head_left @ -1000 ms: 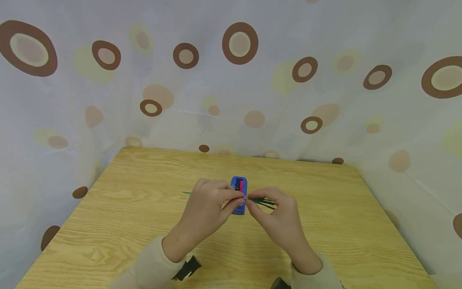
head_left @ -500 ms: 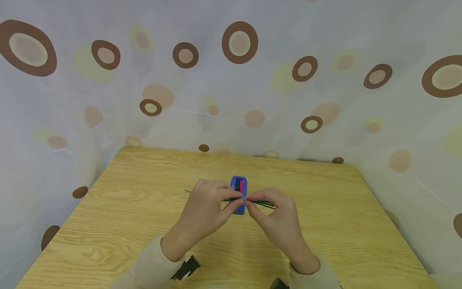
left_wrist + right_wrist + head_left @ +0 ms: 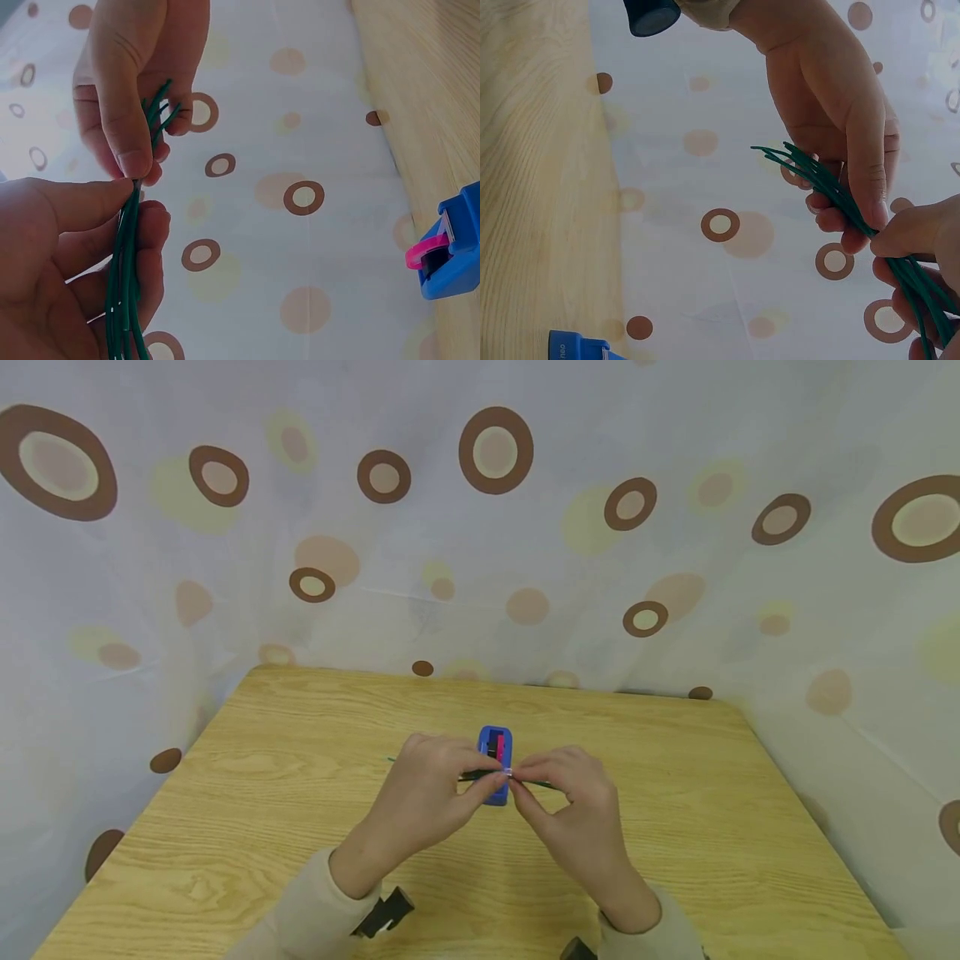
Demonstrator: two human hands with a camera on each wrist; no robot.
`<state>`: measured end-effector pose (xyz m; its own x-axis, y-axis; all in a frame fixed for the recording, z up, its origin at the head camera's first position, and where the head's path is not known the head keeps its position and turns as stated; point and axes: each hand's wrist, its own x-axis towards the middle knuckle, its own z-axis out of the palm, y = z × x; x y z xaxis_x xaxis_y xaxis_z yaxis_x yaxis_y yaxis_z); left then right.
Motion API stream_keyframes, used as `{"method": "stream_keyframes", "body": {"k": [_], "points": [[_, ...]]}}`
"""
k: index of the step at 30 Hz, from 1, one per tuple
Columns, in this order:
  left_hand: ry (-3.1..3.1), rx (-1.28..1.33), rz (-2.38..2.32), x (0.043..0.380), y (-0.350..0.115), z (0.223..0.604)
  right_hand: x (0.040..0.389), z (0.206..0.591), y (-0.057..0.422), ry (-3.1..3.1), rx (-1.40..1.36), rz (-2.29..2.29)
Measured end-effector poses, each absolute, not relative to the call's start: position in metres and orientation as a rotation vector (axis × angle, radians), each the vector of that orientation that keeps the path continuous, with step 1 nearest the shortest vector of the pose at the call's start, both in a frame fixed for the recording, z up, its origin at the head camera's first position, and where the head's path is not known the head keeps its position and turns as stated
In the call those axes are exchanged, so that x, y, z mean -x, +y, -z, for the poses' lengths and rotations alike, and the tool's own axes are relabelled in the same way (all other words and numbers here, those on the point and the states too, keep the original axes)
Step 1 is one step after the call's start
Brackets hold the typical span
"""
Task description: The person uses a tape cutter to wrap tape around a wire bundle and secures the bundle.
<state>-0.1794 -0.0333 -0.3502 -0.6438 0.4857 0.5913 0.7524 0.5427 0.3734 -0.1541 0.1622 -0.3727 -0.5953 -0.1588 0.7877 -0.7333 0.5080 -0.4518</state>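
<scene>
Several thin green wires (image 3: 127, 277) lie together in a bundle between the two hands, running roughly sideways in the head view. My left hand (image 3: 423, 793) pinches the bundle between thumb and fingers near its middle. Right beside it, my right hand (image 3: 581, 822) pinches the same bundle, the fingertips of both hands nearly meeting. The loose wire ends fan out slightly past the left hand (image 3: 847, 97) in the right wrist view. A small pale glint shows at the pinch; fingers hide what lies there.
A blue tape dispenser (image 3: 496, 732) with a pink roll core (image 3: 501, 746) stands on the wooden table (image 3: 300, 718), just beyond the fingertips. A patterned sheet (image 3: 495, 552) hangs behind and along the sides of the table.
Both hands stay nearly in place, with small finger movements at the pinch. The wires have turned a little: fewer strands show beyond the right fingers, more dark strands under the left.
</scene>
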Motion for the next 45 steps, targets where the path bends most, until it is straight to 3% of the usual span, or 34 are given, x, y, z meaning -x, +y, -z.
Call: {"method": "stream_keyframes", "body": {"k": [17, 45], "points": [[-2.321, 1.025, 0.764, 0.1801, -0.0346, 0.3505, 0.1527, 0.3727, 0.1616, -2.111, -0.705, -1.247], [-2.273, 1.014, 0.747, 0.1782, -0.0327, 0.3539, 0.1502, 0.3714, 0.1611, -2.145, -0.662, -1.184]]}}
